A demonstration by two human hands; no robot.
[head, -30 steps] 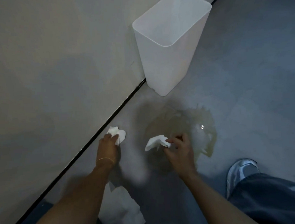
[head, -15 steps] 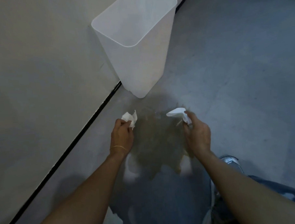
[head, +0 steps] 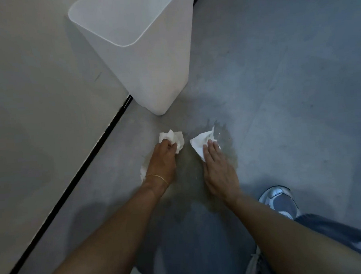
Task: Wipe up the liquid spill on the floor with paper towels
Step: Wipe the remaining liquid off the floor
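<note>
A person crouches over a brownish spill [head: 215, 156] on the grey floor [head: 287, 90], just in front of a white plastic bin [head: 151, 61] by the wall. The left hand [head: 163, 160] has its fingers curled tight around a crumpled paper towel [head: 172, 137], while the right hand [head: 219, 170] presses a second towel [head: 201, 143] flat on the wet patch, fingers straight and together.

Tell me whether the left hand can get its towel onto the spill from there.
Probably yes: the left hand clutches its paper towel beside the spill, with bare floor between.
</note>
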